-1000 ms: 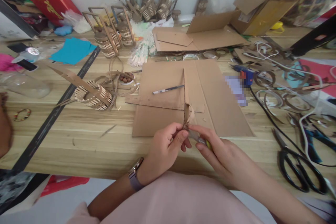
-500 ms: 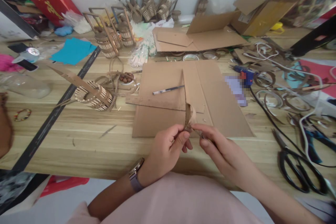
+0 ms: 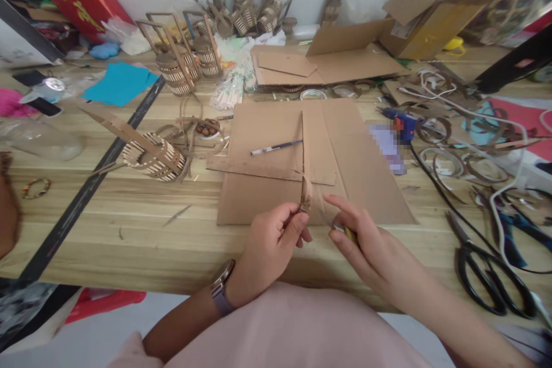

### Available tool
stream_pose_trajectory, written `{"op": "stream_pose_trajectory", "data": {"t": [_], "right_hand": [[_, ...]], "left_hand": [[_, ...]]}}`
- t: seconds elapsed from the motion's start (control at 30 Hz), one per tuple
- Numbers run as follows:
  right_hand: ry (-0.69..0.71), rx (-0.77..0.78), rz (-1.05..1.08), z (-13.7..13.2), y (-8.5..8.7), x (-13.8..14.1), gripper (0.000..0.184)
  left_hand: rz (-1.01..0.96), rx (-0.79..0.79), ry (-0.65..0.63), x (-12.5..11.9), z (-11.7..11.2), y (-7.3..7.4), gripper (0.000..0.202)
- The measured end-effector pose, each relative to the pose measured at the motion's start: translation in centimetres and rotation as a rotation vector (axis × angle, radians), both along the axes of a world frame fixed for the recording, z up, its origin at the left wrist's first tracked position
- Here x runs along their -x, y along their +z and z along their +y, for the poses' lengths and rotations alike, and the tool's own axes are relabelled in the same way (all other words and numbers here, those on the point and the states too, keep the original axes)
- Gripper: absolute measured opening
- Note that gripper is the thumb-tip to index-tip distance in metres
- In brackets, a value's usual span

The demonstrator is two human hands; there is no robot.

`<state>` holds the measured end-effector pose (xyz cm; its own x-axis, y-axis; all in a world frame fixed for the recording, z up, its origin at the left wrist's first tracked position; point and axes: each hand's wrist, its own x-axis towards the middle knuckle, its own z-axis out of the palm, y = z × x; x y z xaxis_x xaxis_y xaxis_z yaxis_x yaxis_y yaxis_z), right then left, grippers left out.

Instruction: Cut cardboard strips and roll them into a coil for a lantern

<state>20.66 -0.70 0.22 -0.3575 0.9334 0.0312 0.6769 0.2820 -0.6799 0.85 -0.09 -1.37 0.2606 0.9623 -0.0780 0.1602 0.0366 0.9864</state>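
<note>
My left hand (image 3: pixel 276 241), with a watch (image 3: pixel 222 287) on its wrist, pinches the near end of a narrow cardboard strip (image 3: pixel 303 149). The strip's gripped end looks bent and frayed. In my right hand (image 3: pixel 364 244) is a craft knife (image 3: pixel 334 224) with a thin blade and a bit of yellow handle showing. Its blade points up and left, a little to the right of the strip, and my index finger is stretched out above it. Under the strip lie a flat cardboard sheet (image 3: pixel 371 184), a smaller cardboard piece (image 3: pixel 250 169) and a pen (image 3: pixel 276 148).
Black-handled scissors (image 3: pixel 487 276), blue pliers (image 3: pixel 517 236) and a blue glue gun (image 3: pixel 401 123) lie at the right among cables. A small slatted bucket (image 3: pixel 153 158) stands left, with several more (image 3: pixel 176 72) behind. Another person's arm (image 3: pixel 8 213) shows at the left edge.
The craft knife has moved away from the strip, slightly right, and my right index finger has lifted. The strip's curled near end has straightened somewhat in my left hand.
</note>
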Motion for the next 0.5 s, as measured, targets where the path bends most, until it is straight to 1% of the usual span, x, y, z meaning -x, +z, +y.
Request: {"op": "stream_pose_trajectory", "data": {"t": [0.13, 0.27, 0.37, 0.5], "right_hand": [[0.127, -0.181, -0.179, -0.06, -0.32, 0.10, 0.039], [0.191, -0.318, -0.258, 0.09, -0.68, 0.11, 0.037], [0.209, -0.368, -0.295, 0.19, -0.67, 0.04, 0.037], [0.232, -0.376, -0.313, 0.27, -0.50, -0.09, 0.038]], "left_hand": [[0.105, -0.075, -0.037, 0.22, -0.12, 0.16, 0.027], [0.162, -0.148, -0.041, 0.40, -0.19, 0.31, 0.025], [0.190, -0.183, -0.056, 0.47, -0.14, 0.40, 0.026], [0.219, -0.238, -0.085, 0.56, -0.11, 0.46, 0.027]]}}
